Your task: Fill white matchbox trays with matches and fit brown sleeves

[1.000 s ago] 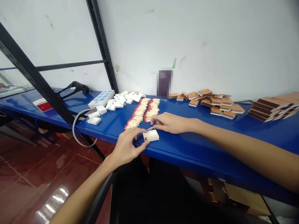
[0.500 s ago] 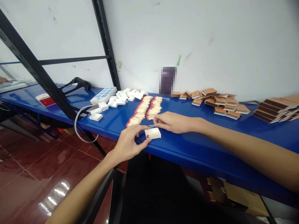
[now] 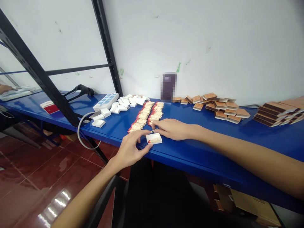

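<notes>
Lighting: bright, even, diffuse; source not visible. My arms cast only soft shadows on the blue bench (image 3: 237,139). Glare patch on red floor tiles (image 3: 54,205), lower left. Wide-angle bend at frame edges; shelf upright (image 3: 106,47) leans. Center sharp, slight softness toward the frame edges.

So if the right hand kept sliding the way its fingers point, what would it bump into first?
Probably the left hand, steadying the small white tray; the right hand points leftward past the tray's far edge, though depth is unclear.
</notes>
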Available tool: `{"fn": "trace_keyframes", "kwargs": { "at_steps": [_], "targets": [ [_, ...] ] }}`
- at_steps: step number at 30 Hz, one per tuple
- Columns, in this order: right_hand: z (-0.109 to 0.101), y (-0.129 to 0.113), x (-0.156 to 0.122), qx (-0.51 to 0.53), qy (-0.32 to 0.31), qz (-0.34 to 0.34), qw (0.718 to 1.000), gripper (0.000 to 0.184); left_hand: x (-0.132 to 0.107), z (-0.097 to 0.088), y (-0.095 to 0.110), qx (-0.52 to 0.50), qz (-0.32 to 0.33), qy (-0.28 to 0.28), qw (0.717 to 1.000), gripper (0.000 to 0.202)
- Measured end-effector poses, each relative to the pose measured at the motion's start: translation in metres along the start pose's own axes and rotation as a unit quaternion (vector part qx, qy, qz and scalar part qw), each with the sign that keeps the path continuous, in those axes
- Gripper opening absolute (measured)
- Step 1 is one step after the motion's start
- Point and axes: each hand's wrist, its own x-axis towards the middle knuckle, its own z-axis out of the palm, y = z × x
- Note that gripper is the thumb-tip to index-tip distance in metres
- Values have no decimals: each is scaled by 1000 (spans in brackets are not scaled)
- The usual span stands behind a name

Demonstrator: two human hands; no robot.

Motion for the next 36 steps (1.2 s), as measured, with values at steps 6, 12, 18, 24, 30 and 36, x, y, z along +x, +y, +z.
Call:
{"fn": "trace_keyframes", "kwargs": {
  "at_steps": [6,12,18,24,30,36],
  "targets": [
    [-1,-1,1,-34,-17,-1,999,24,1,1,0,9,-1,-2,1000,31],
    [-18,2,-4,-48,-23,4,999,23,0,0,1,11,-9,-1,1000,32],
    [-37,-16,-13,-13,5,-25,1000,30,1,0,2,6,-21,1,1000,36],
    [-25,-32,-11,-4,-27,-31,999,22,1,2,0,2,-15,4,1000,36],
    [-16,-9,-4,-25,-12,20,999,16,2,1,2,16,-4,-1,1000,24],
    [-21,-3,-6,-34,-23,19,999,21,2,0,4,0,-28,-4,1000,25]
  ]
}}
